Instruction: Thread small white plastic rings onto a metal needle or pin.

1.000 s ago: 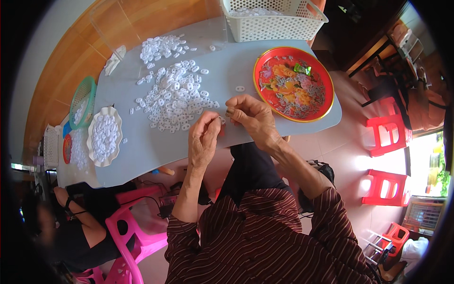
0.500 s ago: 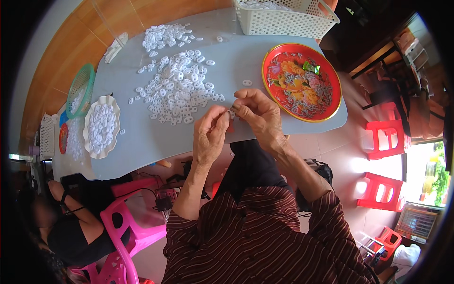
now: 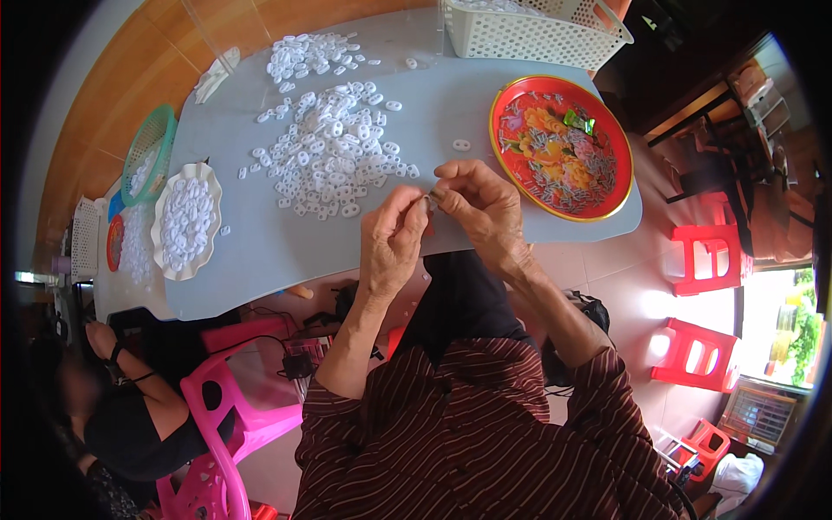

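My left hand (image 3: pixel 394 238) and my right hand (image 3: pixel 485 212) meet above the front edge of the grey table, fingertips almost touching. Each pinches with thumb and forefinger. A bit of something small and pale shows between the left fingertips; what the right ones hold is too small to make out. Beyond them spreads a heap of small white oval plastic pieces with two holes (image 3: pixel 334 152). One loose white piece (image 3: pixel 461 146) lies just past my right hand. To the right, a red flowered tray (image 3: pixel 622 156) with a gold rim holds many small metal pins (image 3: pixel 598 165) and a green wrapper (image 3: pixel 579 122).
A smaller white heap (image 3: pixel 308 56) lies at the back. A scalloped dish (image 3: pixel 159 230) of white pieces and a green basket (image 3: pixel 139 147) stand left; a perforated white basket (image 3: pixel 537 45) stands at the back. Pink chair (image 3: pixel 251 416), red stools (image 3: pixel 698 260) and another person (image 3: pixel 139 425) are nearby.
The table and its things have shifted slightly in view. Both hands stay pinched together, with only a small movement of the fingertips.
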A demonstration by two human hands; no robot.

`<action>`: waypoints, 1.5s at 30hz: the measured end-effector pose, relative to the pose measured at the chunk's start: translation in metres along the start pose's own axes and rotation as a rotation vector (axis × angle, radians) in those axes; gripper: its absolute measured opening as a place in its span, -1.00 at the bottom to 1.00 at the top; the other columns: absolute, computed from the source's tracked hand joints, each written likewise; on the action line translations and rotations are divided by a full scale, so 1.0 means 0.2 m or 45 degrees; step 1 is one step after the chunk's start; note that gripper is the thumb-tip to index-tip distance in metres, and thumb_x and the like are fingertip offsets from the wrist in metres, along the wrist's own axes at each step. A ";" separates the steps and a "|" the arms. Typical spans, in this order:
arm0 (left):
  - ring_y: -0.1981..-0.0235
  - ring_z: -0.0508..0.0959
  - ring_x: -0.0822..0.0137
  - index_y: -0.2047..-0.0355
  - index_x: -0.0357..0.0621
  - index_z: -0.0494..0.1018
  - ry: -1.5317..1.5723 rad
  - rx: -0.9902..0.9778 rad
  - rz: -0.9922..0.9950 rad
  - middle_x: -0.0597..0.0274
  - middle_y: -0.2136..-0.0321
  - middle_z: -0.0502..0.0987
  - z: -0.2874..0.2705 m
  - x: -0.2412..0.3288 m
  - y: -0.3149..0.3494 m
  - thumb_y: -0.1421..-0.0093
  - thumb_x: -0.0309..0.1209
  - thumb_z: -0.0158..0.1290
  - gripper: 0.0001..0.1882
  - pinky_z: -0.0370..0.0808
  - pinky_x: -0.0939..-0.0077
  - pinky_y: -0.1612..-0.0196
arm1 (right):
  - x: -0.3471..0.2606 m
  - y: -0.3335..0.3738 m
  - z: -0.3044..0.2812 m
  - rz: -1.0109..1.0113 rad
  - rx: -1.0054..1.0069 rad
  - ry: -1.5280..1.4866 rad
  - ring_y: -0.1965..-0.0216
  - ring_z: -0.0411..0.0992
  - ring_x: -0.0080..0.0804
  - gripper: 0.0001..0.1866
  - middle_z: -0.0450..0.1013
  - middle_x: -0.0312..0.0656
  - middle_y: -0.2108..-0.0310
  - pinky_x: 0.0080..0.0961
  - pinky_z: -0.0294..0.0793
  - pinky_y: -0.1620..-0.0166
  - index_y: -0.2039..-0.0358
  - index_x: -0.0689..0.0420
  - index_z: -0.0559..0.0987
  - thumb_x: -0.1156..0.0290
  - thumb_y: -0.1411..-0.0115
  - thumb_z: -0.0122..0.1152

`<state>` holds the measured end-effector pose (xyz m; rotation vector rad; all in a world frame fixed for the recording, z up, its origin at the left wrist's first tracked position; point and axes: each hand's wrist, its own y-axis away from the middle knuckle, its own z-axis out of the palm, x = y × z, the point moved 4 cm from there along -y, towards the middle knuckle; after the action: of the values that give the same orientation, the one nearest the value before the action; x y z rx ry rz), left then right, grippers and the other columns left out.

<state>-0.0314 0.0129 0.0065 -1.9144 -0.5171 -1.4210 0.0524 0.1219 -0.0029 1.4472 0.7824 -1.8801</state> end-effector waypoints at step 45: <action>0.62 0.27 0.63 0.40 -0.28 0.36 0.035 -0.088 0.020 0.39 0.65 0.37 -0.02 -0.01 0.01 -0.22 -0.42 -0.05 -0.85 0.24 0.70 0.57 | -0.07 -0.01 0.01 0.050 -0.123 0.512 0.45 0.37 -0.67 -0.79 0.47 -0.29 0.55 -0.65 0.39 0.36 0.43 0.28 0.52 0.36 -0.17 0.18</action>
<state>-0.0332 0.0096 0.0052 -1.9459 -0.4443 -1.4709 0.0526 0.1224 0.0115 1.7901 1.0064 -1.5165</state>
